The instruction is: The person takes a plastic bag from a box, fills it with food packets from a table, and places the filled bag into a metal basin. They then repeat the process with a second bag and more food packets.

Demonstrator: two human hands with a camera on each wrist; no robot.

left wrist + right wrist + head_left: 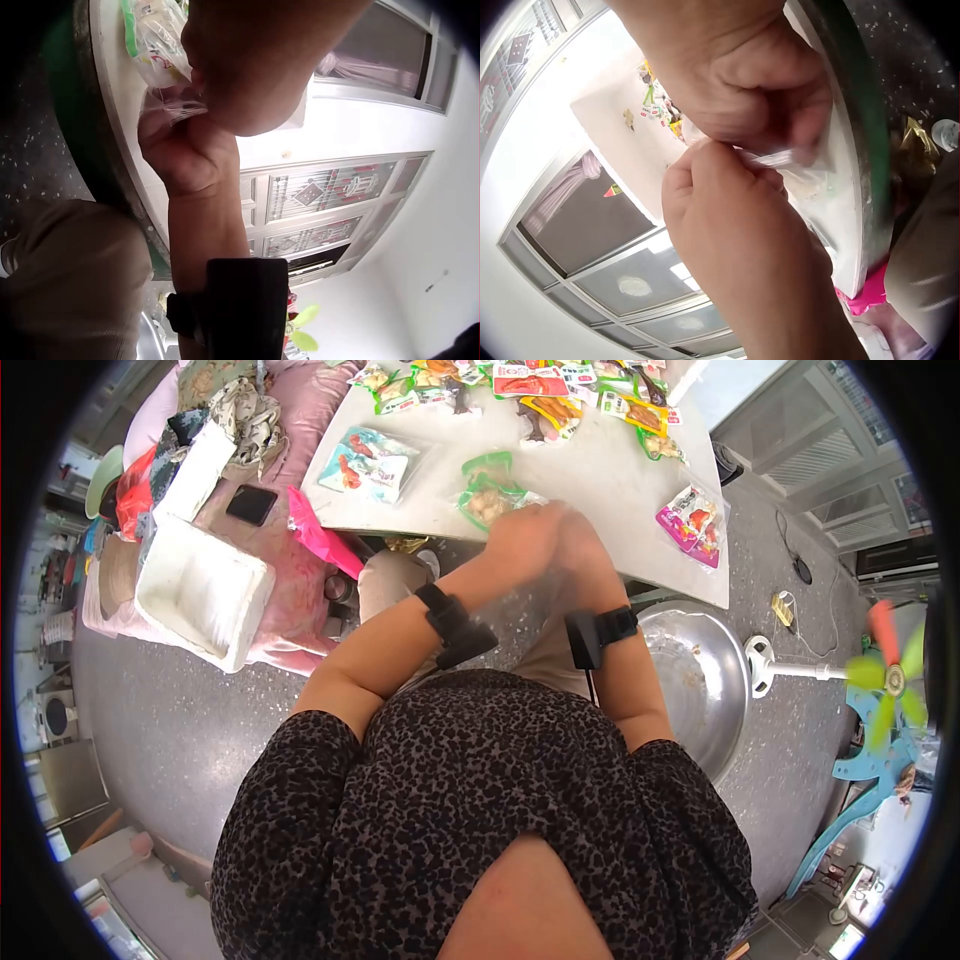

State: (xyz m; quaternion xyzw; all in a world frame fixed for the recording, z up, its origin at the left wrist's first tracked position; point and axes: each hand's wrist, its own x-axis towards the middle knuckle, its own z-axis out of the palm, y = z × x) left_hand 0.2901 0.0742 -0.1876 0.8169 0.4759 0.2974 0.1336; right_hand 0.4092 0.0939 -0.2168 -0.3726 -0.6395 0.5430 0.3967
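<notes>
Both hands meet at the table's front edge. A transparent bag with green edges and pale food inside (pixel 490 503) lies against them on the tabletop. My left hand (pixel 525 540) (pixel 244 71) (pixel 731 202) has its fingers curled on the bag's clear plastic end. Fingers of my right hand (pixel 583 555) (pixel 180 154) (pixel 757 82) are curled round the same plastic, blurred in the right wrist view. In the left wrist view the printed bag (pixel 159 41) extends beyond the hands, and a clear strip (pixel 776 158) shows between them in the right wrist view. The fingertips are partly hidden.
Many colourful food packets (pixel 530 380) lie along the table's far side. A blue-white packet (pixel 368 465) is at left, a purple one (pixel 690 525) at right. A metal basin (pixel 700 670) stands right of the legs, a white foam box (pixel 205 595) at left, a fan (pixel 893 680) far right.
</notes>
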